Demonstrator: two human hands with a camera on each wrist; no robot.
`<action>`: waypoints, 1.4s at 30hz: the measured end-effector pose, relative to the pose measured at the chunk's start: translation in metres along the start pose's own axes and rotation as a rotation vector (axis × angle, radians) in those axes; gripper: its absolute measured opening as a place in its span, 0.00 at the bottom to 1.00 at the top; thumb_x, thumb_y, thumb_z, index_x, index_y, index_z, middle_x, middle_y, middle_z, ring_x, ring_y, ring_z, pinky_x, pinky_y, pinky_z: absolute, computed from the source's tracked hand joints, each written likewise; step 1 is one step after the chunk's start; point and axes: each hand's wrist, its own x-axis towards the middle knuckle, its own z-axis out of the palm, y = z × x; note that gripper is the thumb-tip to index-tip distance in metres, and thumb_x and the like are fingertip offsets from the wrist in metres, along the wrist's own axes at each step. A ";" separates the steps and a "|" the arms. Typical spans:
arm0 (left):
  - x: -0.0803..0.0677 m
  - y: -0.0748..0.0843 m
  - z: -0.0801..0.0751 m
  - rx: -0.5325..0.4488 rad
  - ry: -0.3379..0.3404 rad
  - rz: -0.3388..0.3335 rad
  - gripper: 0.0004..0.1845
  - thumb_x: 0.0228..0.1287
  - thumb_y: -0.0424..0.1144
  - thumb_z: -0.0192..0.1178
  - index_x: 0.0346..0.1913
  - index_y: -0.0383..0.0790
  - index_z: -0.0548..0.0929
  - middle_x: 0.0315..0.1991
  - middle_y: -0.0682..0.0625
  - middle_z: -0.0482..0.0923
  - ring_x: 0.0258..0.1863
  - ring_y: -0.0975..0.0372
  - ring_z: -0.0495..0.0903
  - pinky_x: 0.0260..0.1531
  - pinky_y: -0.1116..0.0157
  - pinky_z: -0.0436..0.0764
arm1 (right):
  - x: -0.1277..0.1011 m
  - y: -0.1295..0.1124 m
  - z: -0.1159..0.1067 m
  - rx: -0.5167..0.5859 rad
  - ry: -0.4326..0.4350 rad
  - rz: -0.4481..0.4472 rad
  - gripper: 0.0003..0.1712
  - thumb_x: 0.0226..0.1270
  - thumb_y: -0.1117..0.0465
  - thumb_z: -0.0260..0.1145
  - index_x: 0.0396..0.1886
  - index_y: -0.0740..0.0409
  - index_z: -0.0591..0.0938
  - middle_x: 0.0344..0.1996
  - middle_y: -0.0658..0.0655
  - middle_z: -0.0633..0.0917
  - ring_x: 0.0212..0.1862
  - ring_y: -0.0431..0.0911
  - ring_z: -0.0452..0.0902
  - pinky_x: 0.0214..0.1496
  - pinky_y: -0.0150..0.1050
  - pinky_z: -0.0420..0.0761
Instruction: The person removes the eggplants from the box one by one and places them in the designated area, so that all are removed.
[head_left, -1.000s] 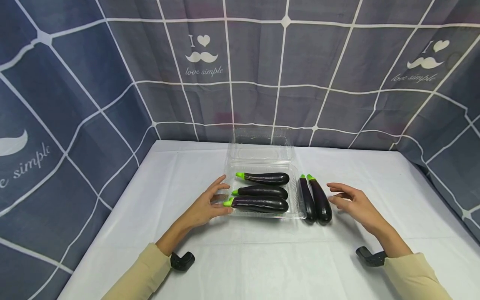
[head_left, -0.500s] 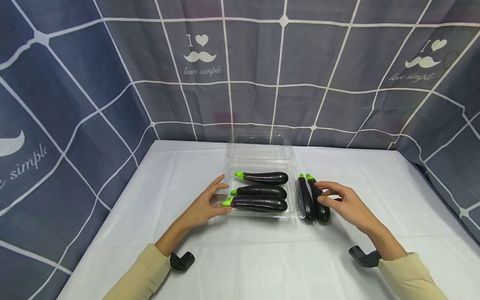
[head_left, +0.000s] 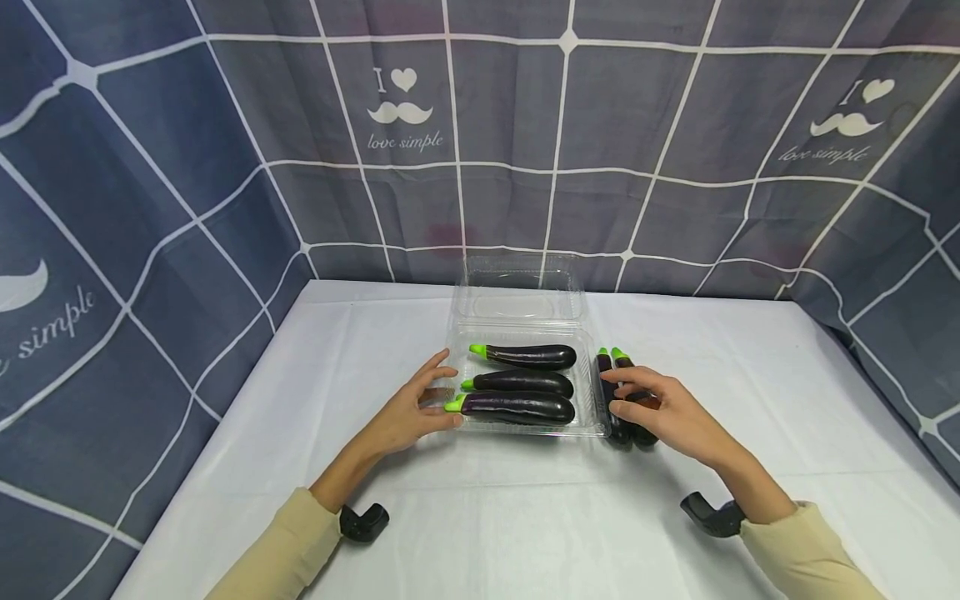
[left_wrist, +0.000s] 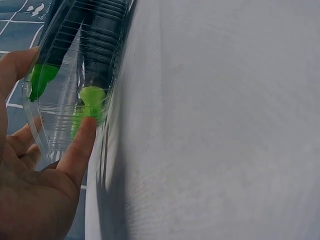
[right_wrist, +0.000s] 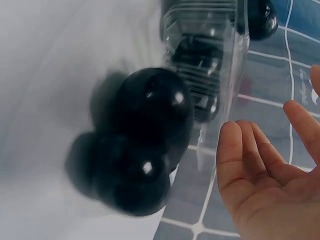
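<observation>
In the head view, my left hand [head_left: 405, 417] spans the left end of a clear plastic container [head_left: 590, 337]. Its fingers are spread and touch the end wall [left_wrist: 55, 127]. Inside lie three dark eggplants, the back one [head_left: 532, 357], the middle one [head_left: 528, 382] and the front one [head_left: 525, 408], green stems to the left. My right hand [head_left: 678, 417] hovers with loose fingers over two more eggplants beside the container, the inner one [right_wrist: 155, 110] and the outer one [right_wrist: 132, 175]. The hand partly hides both in the head view; nothing is in its grasp.
The container's transparent lid [head_left: 517, 304] stands open at the back, by the grey checked curtain [head_left: 510, 208]. A white cloth [head_left: 517, 525] covers the table. Dark curtain also lines the left and right sides.
My right hand has moved left, from beside the two loose eggplants to over them. The left hand has stayed at the container, and the eggplants lie as before.
</observation>
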 end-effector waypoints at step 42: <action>0.001 0.000 -0.001 0.004 0.006 -0.028 0.37 0.58 0.39 0.72 0.69 0.37 0.68 0.78 0.59 0.42 0.67 0.43 0.64 0.61 0.50 0.73 | 0.058 -0.042 0.070 0.030 -0.229 -0.202 0.23 0.64 0.59 0.71 0.59 0.53 0.82 0.56 0.44 0.79 0.60 0.45 0.72 0.61 0.52 0.71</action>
